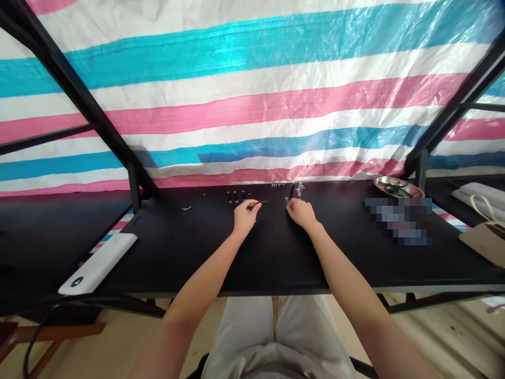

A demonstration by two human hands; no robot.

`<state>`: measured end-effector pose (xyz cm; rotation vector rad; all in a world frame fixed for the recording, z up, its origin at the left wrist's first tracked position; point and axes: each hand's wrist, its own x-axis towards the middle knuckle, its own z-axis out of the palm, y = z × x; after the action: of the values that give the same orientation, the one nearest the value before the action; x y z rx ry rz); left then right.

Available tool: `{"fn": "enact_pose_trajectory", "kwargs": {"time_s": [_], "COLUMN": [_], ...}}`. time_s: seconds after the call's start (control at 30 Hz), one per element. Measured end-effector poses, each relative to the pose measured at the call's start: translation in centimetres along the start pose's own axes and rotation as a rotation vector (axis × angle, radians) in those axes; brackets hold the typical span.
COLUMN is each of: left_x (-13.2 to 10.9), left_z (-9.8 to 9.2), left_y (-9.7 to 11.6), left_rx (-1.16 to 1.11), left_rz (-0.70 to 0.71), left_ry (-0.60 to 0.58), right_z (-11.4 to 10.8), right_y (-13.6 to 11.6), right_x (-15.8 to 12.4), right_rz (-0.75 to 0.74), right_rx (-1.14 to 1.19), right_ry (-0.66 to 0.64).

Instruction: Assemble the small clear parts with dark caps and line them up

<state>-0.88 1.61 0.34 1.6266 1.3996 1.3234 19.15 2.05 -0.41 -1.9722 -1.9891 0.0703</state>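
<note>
Where the flat black tabletop [272,263] spread out, the left hand [245,217] pinched a slim dark strip [265,201] pointing toward the right hand [302,211], which pinched a small translucent grey piece [287,200]; small black cylinders [236,197] sat just beyond the left hand, tiny silvery pieces [278,185] farther back.

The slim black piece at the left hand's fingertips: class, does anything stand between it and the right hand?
Nothing visible does: only flat black tabletop shows between the slim black piece and the right hand. The row of small silvery pieces lies farther back, outside that gap.
</note>
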Motion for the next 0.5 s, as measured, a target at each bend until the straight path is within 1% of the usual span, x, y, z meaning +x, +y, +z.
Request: {"fn": "enact_pose_trajectory", "kwargs": {"time_s": [0.07, 0.13, 0.27, 0.5], "left_x": [-0.2, -0.3, -0.5, -1.0], "left_z": [-0.2, -0.2, 0.0, 0.0], "left_y": [-0.1, -0.3, -0.2, 0.4], "left_rx": [-0.008, -0.007, 0.012, -0.019], "left_rz": [0.009, 0.027, 0.055, 0.056], "left_ry": [0.028, 0.026, 0.024, -0.032], "right_z": [-0.1, -0.3, -0.5, -1.0], "right_y": [-0.7, -1.4, -1.9, -2.1], "right_x": [-0.3, -0.6, -0.8, -1.2], "right_rz": [-0.147, -0.23, -0.276, -0.285], "right_rx": [0.041, 0.069, 0.1, 0.106], "right_ry": [-0.009, 0.002, 0.026, -0.007]}}
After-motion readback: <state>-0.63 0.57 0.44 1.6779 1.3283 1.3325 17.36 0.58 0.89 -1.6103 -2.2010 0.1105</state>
